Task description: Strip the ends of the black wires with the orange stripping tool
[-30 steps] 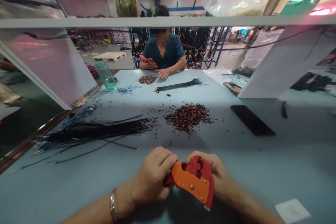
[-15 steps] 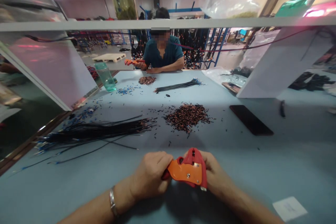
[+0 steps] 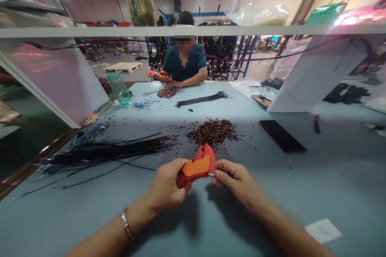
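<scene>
My left hand is closed around the handles of an orange and red wire stripper, held above the table. The tool's head points toward my right hand. Thumb and fingers of that hand are pinched together right beside the head; whatever lies between them is too small or hidden to name. Just beyond the tool is a heap of short black and copper-coloured pieces. Left of it lies a bundle of black wires with blue ends at the left and bare copper-coloured ends at the right.
A dark phone and a white paper slip lie at the right. Opposite, a person holds another orange tool. A second wire bundle and a green bottle are farther back. A shelf spans the table.
Both hands and the wire stripper have moved forward, toward the heap, and a little left. My right hand has come off the tool's side, its fingers now pinched beside the head.
</scene>
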Motion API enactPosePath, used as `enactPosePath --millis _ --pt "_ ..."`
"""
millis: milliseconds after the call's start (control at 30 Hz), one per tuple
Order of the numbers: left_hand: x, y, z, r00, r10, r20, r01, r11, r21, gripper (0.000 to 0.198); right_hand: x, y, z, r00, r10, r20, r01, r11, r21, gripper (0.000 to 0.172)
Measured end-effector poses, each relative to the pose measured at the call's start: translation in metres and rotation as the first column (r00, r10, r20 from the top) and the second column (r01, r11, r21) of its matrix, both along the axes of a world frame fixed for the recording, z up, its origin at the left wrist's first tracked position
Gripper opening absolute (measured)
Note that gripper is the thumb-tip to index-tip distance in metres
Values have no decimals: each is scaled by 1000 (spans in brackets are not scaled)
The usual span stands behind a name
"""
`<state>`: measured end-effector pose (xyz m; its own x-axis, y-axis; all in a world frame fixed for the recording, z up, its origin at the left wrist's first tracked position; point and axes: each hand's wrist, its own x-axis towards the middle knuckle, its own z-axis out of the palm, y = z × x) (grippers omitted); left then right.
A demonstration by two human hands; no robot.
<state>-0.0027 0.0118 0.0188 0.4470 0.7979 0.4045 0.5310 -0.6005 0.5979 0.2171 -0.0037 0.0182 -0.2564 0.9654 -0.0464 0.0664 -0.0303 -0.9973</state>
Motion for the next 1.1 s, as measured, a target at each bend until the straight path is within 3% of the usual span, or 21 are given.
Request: enactPosePath --millis 100,167,233,300,333,367,433,500,567,667,733,800,1000,1100 --pt "-4 0 12 986 -43 163 85 962 -260 15 7 4 -1 988 -106 112 101 994 46 24" --pt "-6 -1 17 930 -62 363 242 846 -475 20 10 4 -2 979 -143 146 131 988 85 23" --pt "-6 0 16 809 28 587 450 612 -650 29 12 4 -3 971 -171 167 152 981 122 22" --pt "-6 2 12 676 212 706 631 328 -703 34 13 5 -3 966 -185 183 160 976 145 21" --pt "-7 4 9 631 306 713 684 214 -698 35 13 5 -3 964 -188 191 161 976 148 21" --pt "-8 6 6 607 380 698 713 129 -689 34 14 5 -2 962 -187 199 159 976 150 21" --pt "-12 9 3 591 460 663 729 46 -683 34 14 5 -1 960 -186 211 156 976 151 20" --pt "-18 13 3 592 441 674 738 38 -673 38 15 5 1 959 -190 210 159 975 158 20" --pt "-26 16 6 579 350 736 764 81 -640 44 15 5 3 958 -195 210 162 973 165 20" --pt "-34 21 10 543 252 801 766 241 -596 45 16 5 4 954 -192 228 158 975 159 21" --pt "-36 24 10 529 283 800 726 339 -599 41 16 5 4 953 -178 246 145 978 149 21" --pt "-35 25 8 527 322 787 686 385 -617 38 16 5 4 954 -157 257 120 981 153 19" --pt "-24 17 1 583 263 769 636 441 -633 32 16 5 2 977 -118 180 99 989 108 22" --pt "-14 6 1 571 208 794 704 374 -604 35 16 3 5 975 -147 166 128 984 121 24"
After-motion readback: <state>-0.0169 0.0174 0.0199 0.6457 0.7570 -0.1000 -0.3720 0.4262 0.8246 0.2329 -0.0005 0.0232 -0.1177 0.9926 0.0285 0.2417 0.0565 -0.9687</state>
